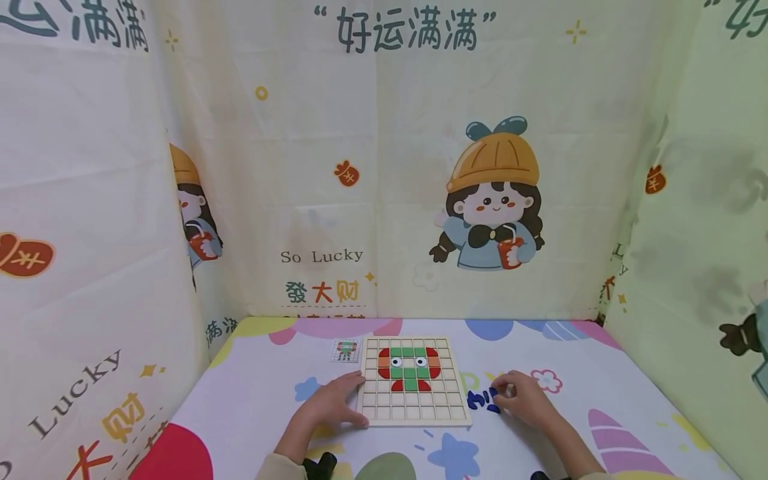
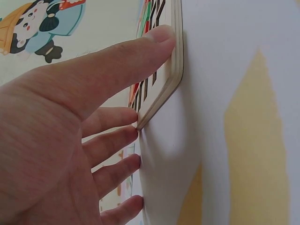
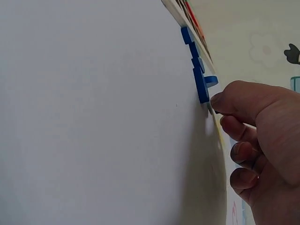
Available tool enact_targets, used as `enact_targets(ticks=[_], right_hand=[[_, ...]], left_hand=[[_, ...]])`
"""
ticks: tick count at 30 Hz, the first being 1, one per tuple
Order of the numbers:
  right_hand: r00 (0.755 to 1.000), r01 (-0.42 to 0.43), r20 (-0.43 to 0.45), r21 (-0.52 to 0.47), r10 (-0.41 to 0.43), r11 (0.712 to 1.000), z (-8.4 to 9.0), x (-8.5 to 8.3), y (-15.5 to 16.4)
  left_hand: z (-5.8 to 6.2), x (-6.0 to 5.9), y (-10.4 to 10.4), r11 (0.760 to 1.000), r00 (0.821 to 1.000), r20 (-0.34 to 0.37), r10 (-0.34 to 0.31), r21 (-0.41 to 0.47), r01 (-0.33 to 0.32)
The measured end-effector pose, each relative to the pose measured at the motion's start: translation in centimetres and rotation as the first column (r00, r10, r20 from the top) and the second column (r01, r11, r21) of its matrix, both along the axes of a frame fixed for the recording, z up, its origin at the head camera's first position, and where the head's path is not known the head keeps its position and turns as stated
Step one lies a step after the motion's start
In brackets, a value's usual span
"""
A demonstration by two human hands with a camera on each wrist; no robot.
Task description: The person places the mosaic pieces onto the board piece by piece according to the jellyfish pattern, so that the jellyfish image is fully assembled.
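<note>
A wooden grid board (image 1: 414,415) lies on the table, with red, green and orange tiles and two eye tiles forming a face. My left hand (image 1: 337,400) is at its left side. The thumb (image 2: 161,37) rests on the frame near the corner, and the straighter fingers (image 2: 112,117) reach toward the edge and tabletop. Right of the board lie several dark blue pieces (image 1: 478,400). My right hand (image 1: 523,398) is beside them with curled fingers. Its thumb and forefinger almost meet by a blue piece (image 3: 200,85); whether they pinch one is unclear.
Touching or near the board's upper left is a small card (image 1: 345,350) with a printed coloured figure on a grid. A patterned cloth (image 1: 447,453) covers the table. Printed fabric walls (image 1: 396,200) enclose the back and both sides.
</note>
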State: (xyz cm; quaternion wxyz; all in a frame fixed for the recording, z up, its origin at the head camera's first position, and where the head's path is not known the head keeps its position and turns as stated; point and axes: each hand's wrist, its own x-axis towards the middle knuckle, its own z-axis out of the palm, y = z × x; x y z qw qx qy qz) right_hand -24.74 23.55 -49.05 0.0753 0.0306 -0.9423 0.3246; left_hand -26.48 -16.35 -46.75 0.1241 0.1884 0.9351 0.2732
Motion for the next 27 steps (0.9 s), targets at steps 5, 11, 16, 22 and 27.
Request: enact_targets(ticks=[5, 11, 16, 22, 27], right_hand=[[0.999, -0.017, -0.029, -0.033, 0.016, 0.999, -0.1, -0.1, -1.0], [0.994, -0.084, -0.076, -0.023, 0.082, 0.996, -0.1, -0.5, -3.0], [0.989, -0.137, -0.053, -0.04, 0.135, 0.99, 0.0, -0.9, -5.2], [0.975, -0.222, -0.042, -0.052, 0.22, 0.974, -0.1, -1.2, -7.8], [0.961, -0.276, -0.036, -0.047, 0.275, 0.96, -0.1, -1.3, -9.3]], left_hand=[[0.1, 0.0, 0.0, 1.0, 1.0, -0.007, -0.004, -0.008, 0.004], [-0.1, -0.1, 0.0, 1.0, 1.0, -0.015, -0.011, -0.007, 0.01], [-0.2, -0.2, -0.1, 1.0, 1.0, -0.01, -0.011, -0.007, 0.01], [-0.2, -0.2, -0.1, 1.0, 1.0, -0.014, -0.009, -0.008, 0.009], [-0.3, -0.3, -0.2, 1.0, 1.0, -0.017, -0.013, -0.015, 0.012]])
